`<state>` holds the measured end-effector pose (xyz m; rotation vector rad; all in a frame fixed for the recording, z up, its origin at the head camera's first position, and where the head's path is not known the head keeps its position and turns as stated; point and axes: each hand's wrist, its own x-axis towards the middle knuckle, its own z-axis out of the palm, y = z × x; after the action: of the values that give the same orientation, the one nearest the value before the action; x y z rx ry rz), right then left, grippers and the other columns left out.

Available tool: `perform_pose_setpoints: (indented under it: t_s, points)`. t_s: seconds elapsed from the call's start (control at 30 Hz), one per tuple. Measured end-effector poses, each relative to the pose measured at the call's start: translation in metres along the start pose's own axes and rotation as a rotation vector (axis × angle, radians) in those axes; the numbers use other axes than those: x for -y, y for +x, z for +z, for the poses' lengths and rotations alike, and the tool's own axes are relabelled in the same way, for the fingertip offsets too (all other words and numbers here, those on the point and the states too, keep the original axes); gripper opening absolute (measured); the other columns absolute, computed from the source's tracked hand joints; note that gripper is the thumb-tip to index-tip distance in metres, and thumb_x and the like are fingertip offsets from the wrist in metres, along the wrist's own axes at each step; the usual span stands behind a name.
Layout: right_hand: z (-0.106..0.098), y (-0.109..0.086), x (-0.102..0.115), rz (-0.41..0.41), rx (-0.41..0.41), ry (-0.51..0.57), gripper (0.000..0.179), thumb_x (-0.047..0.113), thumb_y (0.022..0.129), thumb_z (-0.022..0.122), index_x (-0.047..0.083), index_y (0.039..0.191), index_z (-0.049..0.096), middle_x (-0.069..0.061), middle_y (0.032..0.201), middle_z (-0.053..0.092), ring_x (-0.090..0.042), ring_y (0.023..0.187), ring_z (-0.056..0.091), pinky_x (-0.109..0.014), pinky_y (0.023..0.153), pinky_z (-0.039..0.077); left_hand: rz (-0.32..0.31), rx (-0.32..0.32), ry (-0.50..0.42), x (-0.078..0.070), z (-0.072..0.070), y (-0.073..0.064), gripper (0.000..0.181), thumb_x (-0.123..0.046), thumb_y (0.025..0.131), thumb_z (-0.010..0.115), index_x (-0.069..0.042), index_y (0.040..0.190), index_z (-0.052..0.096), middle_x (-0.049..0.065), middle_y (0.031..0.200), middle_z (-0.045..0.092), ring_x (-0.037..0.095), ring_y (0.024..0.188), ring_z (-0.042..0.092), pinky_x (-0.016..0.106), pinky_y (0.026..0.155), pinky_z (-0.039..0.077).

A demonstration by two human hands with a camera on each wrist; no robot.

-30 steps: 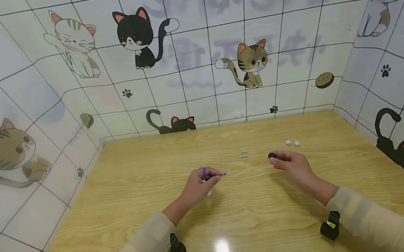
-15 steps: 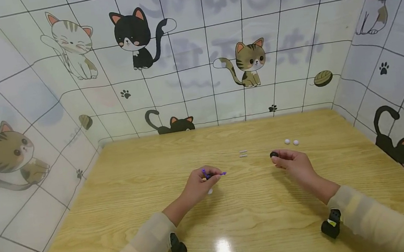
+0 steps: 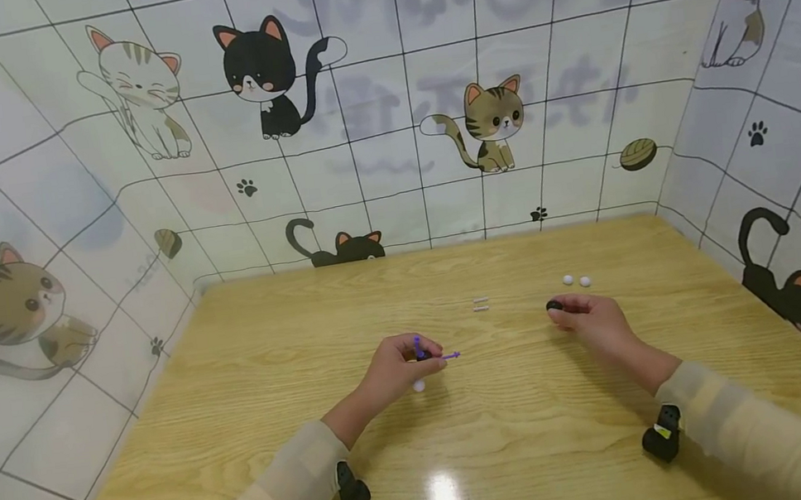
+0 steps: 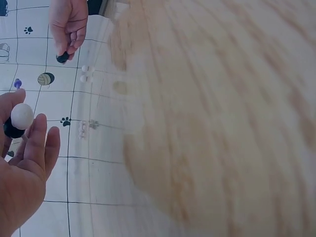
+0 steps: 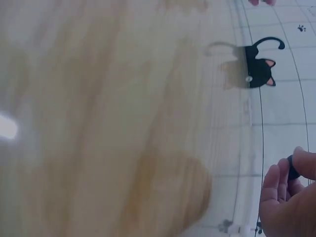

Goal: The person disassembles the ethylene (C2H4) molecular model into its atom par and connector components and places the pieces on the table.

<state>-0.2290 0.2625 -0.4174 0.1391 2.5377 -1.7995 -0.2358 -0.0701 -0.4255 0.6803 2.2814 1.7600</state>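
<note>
Above the left-centre of the table, my left hand (image 3: 388, 366) pinches a small joined piece: a black ball (image 4: 12, 129) with purple pegs (image 3: 451, 355) sticking out. A white ball (image 4: 22, 116) is on that piece; in the head view it shows just below the fingers. On the right side, my right hand (image 3: 600, 325) pinches another black ball (image 3: 554, 306) between thumb and fingertips, apart from the left-hand piece. The right wrist view shows this black ball (image 5: 293, 168) partly covered by the thumb and fingers.
Two white balls (image 3: 576, 281) lie on the wooden table (image 3: 289, 322) beyond my right hand. Two short pale pegs (image 3: 481, 304) lie side by side between the hands, farther back. A cat-print sheet (image 3: 389, 159) walls the table at the back and sides.
My right hand has moved a little to the right with its black ball. In my left hand the joined piece has shifted slightly right, and its purple pegs stand at a somewhat different angle.
</note>
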Motion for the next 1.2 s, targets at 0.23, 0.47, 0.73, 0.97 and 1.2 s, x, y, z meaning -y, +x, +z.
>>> perform_pose_setpoints:
  t_s: [0.23,0.47,0.73,0.97,1.2]
  points:
    - [-0.027,0.017,-0.012,0.003,-0.031,-0.197,0.048,0.02,0.097,0.062,-0.008,0.133,0.051,-0.026,0.129,0.053,-0.025,0.108,0.056,-0.023,0.077,0.051,-0.066,0.025,-0.025,-0.002,0.0,0.001,0.02,-0.008,0.084,0.077,0.006,0.097,0.07,0.022,0.117,0.064,0.022,0.096,0.065,0.026,0.075,0.052]
    - [-0.041,0.025,-0.021,0.042,-0.028,-0.301,0.047,0.02,0.094,0.066,-0.009,0.129,0.054,-0.026,0.126,0.056,-0.031,0.108,0.053,-0.03,0.076,0.047,-0.06,0.047,-0.035,0.001,0.001,0.0,0.012,-0.011,0.087,0.074,-0.001,0.093,0.072,0.019,0.115,0.066,0.021,0.093,0.066,0.027,0.075,0.054]
    - [-0.046,0.028,-0.028,0.058,-0.033,-0.347,0.045,0.018,0.093,0.068,-0.009,0.127,0.056,-0.027,0.125,0.054,-0.035,0.109,0.051,-0.033,0.074,0.047,0.032,0.091,0.083,0.003,0.002,0.0,0.018,-0.019,0.099,0.06,-0.004,0.097,0.069,0.01,0.096,0.07,0.016,0.083,0.059,0.027,0.071,0.048]
    - [-0.047,0.029,-0.031,0.014,-0.041,-0.384,0.04,0.016,0.091,0.07,-0.008,0.122,0.06,-0.027,0.119,0.056,-0.039,0.108,0.052,-0.045,0.084,0.045,0.032,0.121,0.126,0.002,0.003,0.002,0.021,-0.017,0.102,0.053,0.002,0.1,0.062,0.002,0.086,0.062,0.014,0.071,0.046,0.026,0.06,0.038]
    - [-0.047,0.027,-0.029,-0.02,-0.038,-0.43,0.038,0.015,0.089,0.072,-0.007,0.119,0.062,-0.025,0.112,0.06,-0.039,0.104,0.054,-0.051,0.088,0.042,-0.021,0.138,0.126,0.003,0.003,0.002,0.025,-0.021,0.103,0.051,0.002,0.106,0.06,-0.001,0.077,0.046,0.014,0.066,0.043,0.026,0.056,0.037]
